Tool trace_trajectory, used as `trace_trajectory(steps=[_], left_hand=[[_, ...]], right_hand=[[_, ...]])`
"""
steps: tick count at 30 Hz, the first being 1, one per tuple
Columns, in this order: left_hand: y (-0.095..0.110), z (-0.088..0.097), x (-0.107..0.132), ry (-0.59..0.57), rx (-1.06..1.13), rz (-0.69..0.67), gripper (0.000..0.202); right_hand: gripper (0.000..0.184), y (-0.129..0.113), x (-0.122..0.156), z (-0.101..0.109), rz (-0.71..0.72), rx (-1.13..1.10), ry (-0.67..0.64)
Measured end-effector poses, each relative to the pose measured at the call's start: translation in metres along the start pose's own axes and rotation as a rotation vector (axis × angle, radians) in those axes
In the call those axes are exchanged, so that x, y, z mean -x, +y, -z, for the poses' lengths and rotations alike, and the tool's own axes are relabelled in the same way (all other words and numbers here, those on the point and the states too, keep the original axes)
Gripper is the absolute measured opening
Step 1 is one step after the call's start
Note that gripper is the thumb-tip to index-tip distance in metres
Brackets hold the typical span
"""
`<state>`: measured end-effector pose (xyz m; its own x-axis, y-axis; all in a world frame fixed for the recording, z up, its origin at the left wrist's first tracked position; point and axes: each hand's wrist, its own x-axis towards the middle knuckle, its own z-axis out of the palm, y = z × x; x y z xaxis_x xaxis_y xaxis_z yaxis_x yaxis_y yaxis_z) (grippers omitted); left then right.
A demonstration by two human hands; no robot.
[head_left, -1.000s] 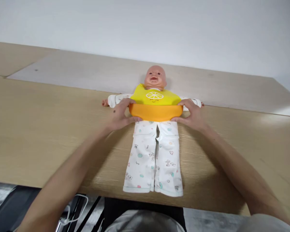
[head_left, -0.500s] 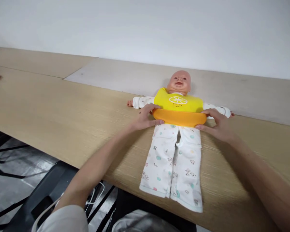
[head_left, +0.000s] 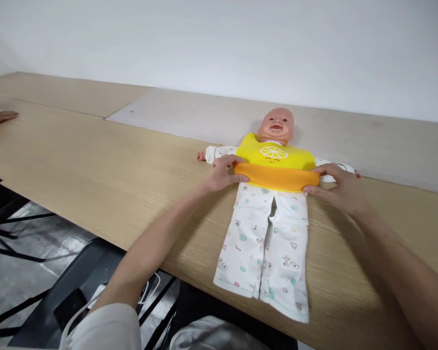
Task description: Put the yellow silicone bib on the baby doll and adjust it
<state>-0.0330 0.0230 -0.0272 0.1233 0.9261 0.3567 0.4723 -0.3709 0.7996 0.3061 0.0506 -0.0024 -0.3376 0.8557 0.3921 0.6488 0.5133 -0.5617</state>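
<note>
A baby doll (head_left: pixel 276 125) lies on its back on the wooden table, arms spread to both sides. It wears a white outfit (head_left: pixel 261 243) printed with small animals and dots. Over its chest is a yellow bib (head_left: pixel 250 150) with a white citrus slice and a smiling face, and an orange pocket (head_left: pixel 277 176) along the bottom. My left hand (head_left: pixel 224 172) pinches the pocket's left end between thumb and fingers. At the right end, my right hand (head_left: pixel 337 187) grips it the same way, so the pocket is held from both sides.
The wooden table (head_left: pixel 113 170) meets a grey panel (head_left: pixel 190 114) against the white wall. Another person's hand (head_left: pixel 0 118) rests at the far left edge. Below the table are a black chair (head_left: pixel 76 287) with a dark phone-like object (head_left: pixel 70 308) and a white cable (head_left: pixel 154 289).
The orange pocket is stretched slightly wider, as my right hand has moved outward. The view has shifted a little, and more of the other person's hand shows at left.
</note>
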Motion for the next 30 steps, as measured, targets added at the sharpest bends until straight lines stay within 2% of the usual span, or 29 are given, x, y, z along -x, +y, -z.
trace_trajectory(steps=[6,10,15,22,30], left_hand=[[0.002,0.004,0.003,-0.093,0.05,-0.009,0.063],[0.003,0.004,0.006,-0.098,0.041,-0.017,0.064],[0.0,-0.001,0.004,-0.029,-0.002,-0.06,0.064],[0.002,-0.008,0.002,0.101,-0.117,-0.161,0.05],[0.016,-0.009,-0.004,0.159,-0.208,-0.116,0.042]], right_hand=[[0.077,-0.005,0.001,0.0,-0.025,-0.002,-0.102],[0.082,-0.002,0.002,-0.004,-0.049,-0.01,-0.109],[0.082,-0.004,0.002,-0.008,-0.085,0.002,-0.066],[0.075,-0.019,-0.005,-0.005,-0.084,0.063,-0.025],[0.061,-0.022,-0.012,-0.005,-0.041,0.025,-0.014]])
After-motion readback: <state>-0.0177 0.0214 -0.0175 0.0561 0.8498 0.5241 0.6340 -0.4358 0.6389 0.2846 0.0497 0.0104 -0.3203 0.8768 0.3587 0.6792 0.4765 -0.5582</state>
